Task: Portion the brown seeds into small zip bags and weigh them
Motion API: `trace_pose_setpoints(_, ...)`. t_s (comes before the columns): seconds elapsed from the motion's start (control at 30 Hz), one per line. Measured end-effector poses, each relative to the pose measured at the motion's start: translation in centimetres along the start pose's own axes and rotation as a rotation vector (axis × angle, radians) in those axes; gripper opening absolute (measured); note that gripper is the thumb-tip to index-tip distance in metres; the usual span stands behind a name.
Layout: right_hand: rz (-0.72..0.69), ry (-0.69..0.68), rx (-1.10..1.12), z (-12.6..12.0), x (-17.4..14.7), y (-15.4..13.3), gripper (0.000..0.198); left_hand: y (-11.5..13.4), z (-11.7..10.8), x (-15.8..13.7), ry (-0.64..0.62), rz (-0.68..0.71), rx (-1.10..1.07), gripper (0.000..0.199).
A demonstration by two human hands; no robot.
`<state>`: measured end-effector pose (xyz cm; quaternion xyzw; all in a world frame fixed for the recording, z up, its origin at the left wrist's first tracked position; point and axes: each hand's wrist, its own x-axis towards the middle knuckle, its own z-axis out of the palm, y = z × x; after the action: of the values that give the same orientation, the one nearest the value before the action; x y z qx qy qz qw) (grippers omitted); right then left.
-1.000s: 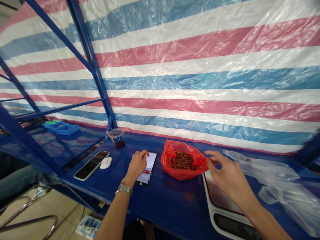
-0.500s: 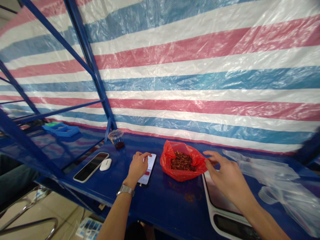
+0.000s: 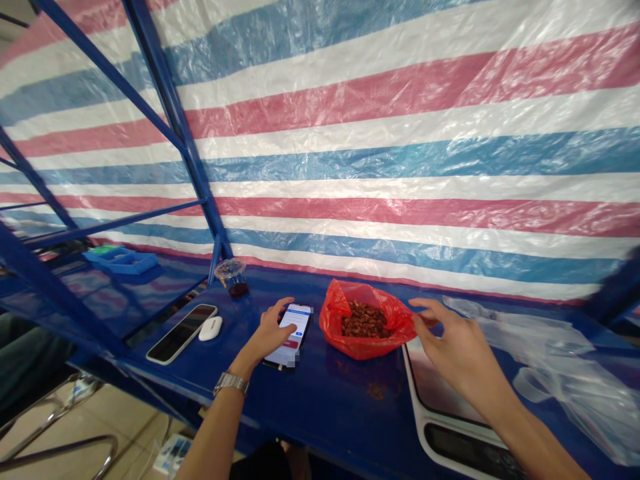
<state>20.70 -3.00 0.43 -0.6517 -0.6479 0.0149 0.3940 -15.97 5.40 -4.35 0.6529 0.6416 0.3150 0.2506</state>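
My left hand (image 3: 270,332) is over a lit smartphone (image 3: 296,319) lying on the blue table. Its thumb rests on the screen and its fingers are apart along the left edge. My right hand (image 3: 450,343) pinches the right rim of a red plastic bag (image 3: 345,343) between thumb and fingers. The bag stands with its mouth spread, and small reddish-brown pieces (image 3: 364,320) fill its bottom. Under my right hand and forearm sits a white scale (image 3: 423,427) with a dark display, partly covered.
Clear plastic bags (image 3: 555,360) lie at the right. On the left are another phone (image 3: 183,333), a white earbud case (image 3: 211,328) and a clear cup (image 3: 234,280) with dark liquid. Blue frame bars (image 3: 185,147) rise beside them; a striped tarp (image 3: 400,153) hangs behind.
My left hand has shifted left and spread, uncovering more of the phone screen; its thumb is now on it. The phone has moved slightly left. My right hand keeps its pinch on the bag.
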Motion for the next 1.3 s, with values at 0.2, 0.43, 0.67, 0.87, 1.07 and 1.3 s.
trace_pose_setpoints(0.2,0.000,0.003,0.015,0.2,0.1,0.1,0.037,0.6,-0.4,-0.7,-0.041,-0.023,-0.019,0.080)
trace_pose_setpoints(0.43,-0.026,0.013,0.007,0.3,0.0,0.3,0.036,1.1,0.2,-0.3,0.046,-0.051,-0.046,0.077)
trace_pose_setpoints(0.67,-0.036,0.017,0.004,0.0,-0.1,0.2,0.035,4.4,-0.3,-0.9,0.398,0.054,-0.049,0.038)
trace_pose_setpoints(0.87,-0.162,-0.011,0.006,-0.2,-0.3,-0.8,0.033,12.5,4.7,-5.5,0.270,0.572,0.044,0.024)
trace_pose_setpoints(1.07,-0.126,-0.182,-0.008,1.3,0.3,-0.9,0.030,14.1,8.4,-4.8,0.269,0.240,0.201,0.047)
trace_pose_setpoints(1.3,-0.202,-0.092,0.167,2.1,2.0,-0.7,0.043,14.6,6.3,-3.4,0.284,0.347,0.117,0.057)
